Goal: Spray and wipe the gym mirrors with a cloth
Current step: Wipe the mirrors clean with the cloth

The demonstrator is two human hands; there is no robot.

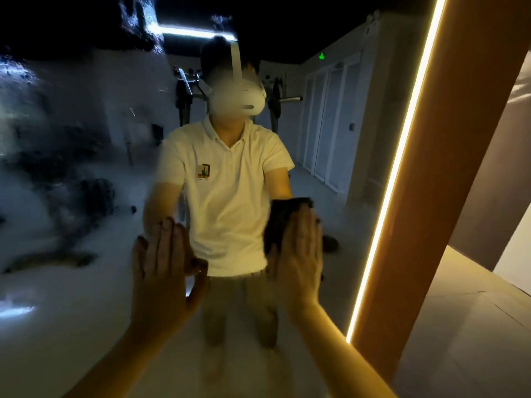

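Pressing flat against the mirror (pixel 86 297), the right hand (pixel 298 259) held a dark cloth (pixel 283 219) to the glass just below centre, toward 5 o'clock, its fingers straight and close together over the cloth. The left hand (pixel 163 262), at 7 o'clock, lay flat on the bare glass, fingers straight and together, thumb spread toward 3 o'clock, holding nothing. Cloudy wet smears (pixel 57 156) covered the mirror from 8 to 11 o'clock. A glowing light strip (pixel 402 156) and a wooden panel (pixel 451 168) bordered it at 3 o'clock.
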